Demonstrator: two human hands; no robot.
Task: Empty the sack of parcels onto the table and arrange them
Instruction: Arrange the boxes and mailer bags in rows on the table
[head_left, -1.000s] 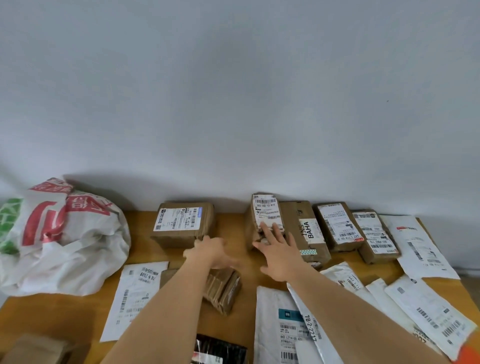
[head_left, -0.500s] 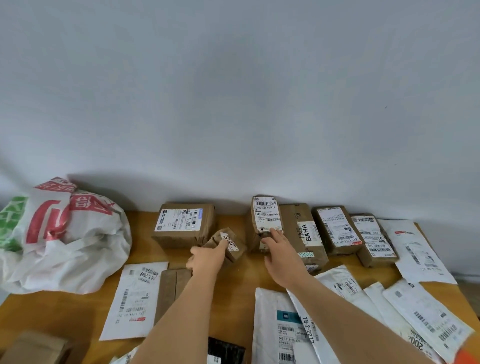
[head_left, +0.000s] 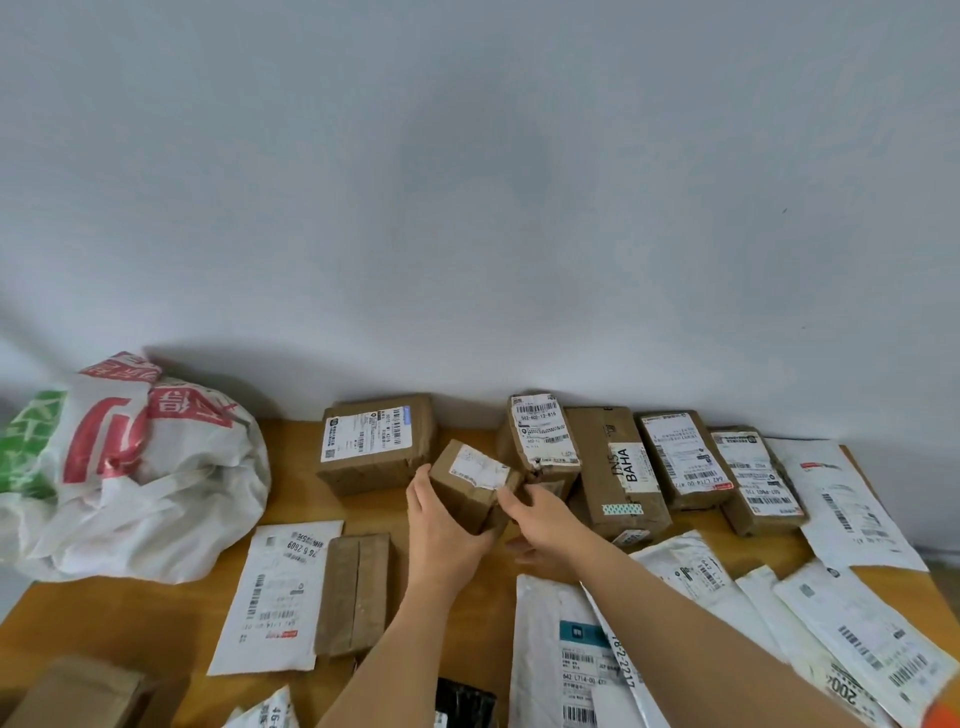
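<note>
A small brown cardboard box with a white label is held above the wooden table, between a larger labelled box and a row of brown boxes along the wall. My left hand grips the small box from below and the left. My right hand holds its right end with thumb and fingers. The white sack with red and green print lies slumped at the far left.
White mailer envelopes lie flat at the left, at the front centre and across the right side. A flat brown parcel lies beside the left envelope. Another cardboard box sits at the bottom left corner.
My left hand picked the small box up from the table front and carried it toward the row. My right hand left the upright labelled box and took hold of the small box.
</note>
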